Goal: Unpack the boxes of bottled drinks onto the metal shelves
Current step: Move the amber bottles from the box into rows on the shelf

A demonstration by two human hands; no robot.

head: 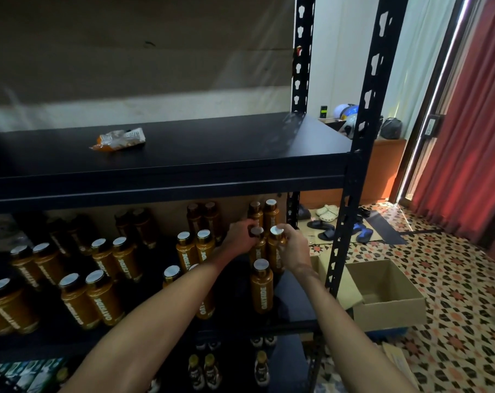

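Black metal shelving (354, 194) is occupying the left and centre of the view. Both forearms are reaching in over the middle shelf (269, 326) toward its right end.

1. Left hand (240, 236): the fingers are curling round the neck of a brown bottle (259, 252), just under its cap, and gripping it.
2. Right hand (293, 249): the fingers and thumb are closing round the shoulder of a second brown bottle (274, 255), leaving its silver cap exposed.
3. Both held bottles are standing upright, side by side and touching, on the middle shelf.

A far pair of bottles (263, 215) is standing just behind the held ones, and a single bottle (262, 289) is standing just in front of them. More brown bottles (104, 256) are standing in pairs to the left along the same shelf.

Small bottles (209, 370) are standing on the shelf below. A crumpled wrapper (118, 139) is lying on the upper shelf (212, 157).

An open cardboard box (388, 306) is sitting on the patterned tile floor (453, 279) to the right of the shelving, near its front post. Sandals (325, 214) are lying farther back, and a red curtain (473, 123) is hanging at the far right.
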